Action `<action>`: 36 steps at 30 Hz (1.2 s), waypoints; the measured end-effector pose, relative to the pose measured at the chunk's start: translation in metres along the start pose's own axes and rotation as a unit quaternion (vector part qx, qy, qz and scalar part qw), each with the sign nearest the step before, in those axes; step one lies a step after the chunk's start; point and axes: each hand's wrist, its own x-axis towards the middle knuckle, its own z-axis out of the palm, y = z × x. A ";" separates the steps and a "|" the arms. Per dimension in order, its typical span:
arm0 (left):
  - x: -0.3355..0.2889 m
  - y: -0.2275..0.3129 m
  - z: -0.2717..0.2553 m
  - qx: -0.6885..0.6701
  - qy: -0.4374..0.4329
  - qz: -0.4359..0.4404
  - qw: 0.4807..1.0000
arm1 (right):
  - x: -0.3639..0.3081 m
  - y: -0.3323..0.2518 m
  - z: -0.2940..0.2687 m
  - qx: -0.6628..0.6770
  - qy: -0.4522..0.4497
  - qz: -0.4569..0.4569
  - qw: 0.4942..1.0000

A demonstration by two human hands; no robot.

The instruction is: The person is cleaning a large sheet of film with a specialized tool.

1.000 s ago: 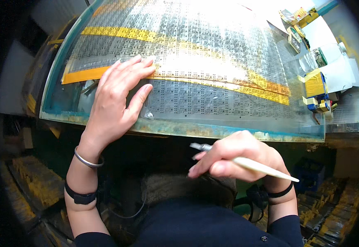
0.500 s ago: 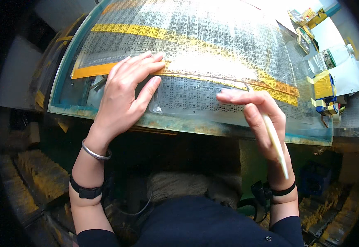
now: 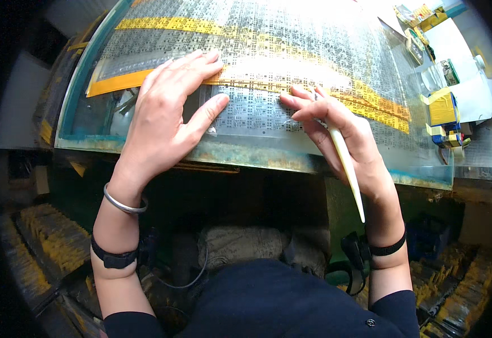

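My left hand (image 3: 170,107) lies spread, palm down, on a translucent film sheet (image 3: 167,42) printed with rows of small dark marks. Its fingers cross an orange strip (image 3: 113,83) along the sheet's near edge. To the right, my right hand (image 3: 356,127) is closed in a pen-like grip on a slim, brush-like tool (image 3: 345,158) with a cream, tapered handle pointing back toward me. The fingers hide most of its working end, at the film's near edge. Between my hands, part of a second marked sheet (image 3: 251,110) shows below that edge.
The film rests on a glass-topped table whose worn, greenish front edge (image 3: 257,159) faces me. At the right stand a yellow-and-blue box (image 3: 442,111), a clear plastic bottle (image 3: 433,77) and white paper (image 3: 474,98). Strong glare washes out the far middle of the film.
My right hand has moved left and forward with the brush-like tool, its fingertips now at the film's near edge. My left hand stays spread on the film. The view has shifted slightly.
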 end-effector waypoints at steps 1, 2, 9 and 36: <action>0.000 0.000 0.000 0.000 0.001 0.001 1.000 | 0.000 0.000 0.000 0.002 0.001 -0.001 1.000; 0.000 0.000 0.000 -0.001 0.002 0.001 1.000 | 0.000 0.000 0.001 0.005 0.003 -0.002 1.000; 0.001 0.002 0.001 0.001 0.005 -0.008 1.000 | 0.000 0.000 0.004 0.000 0.012 0.008 1.000; 0.000 0.004 -0.006 -0.109 0.014 0.020 0.994 | 0.035 -0.026 0.031 0.146 0.028 0.130 0.980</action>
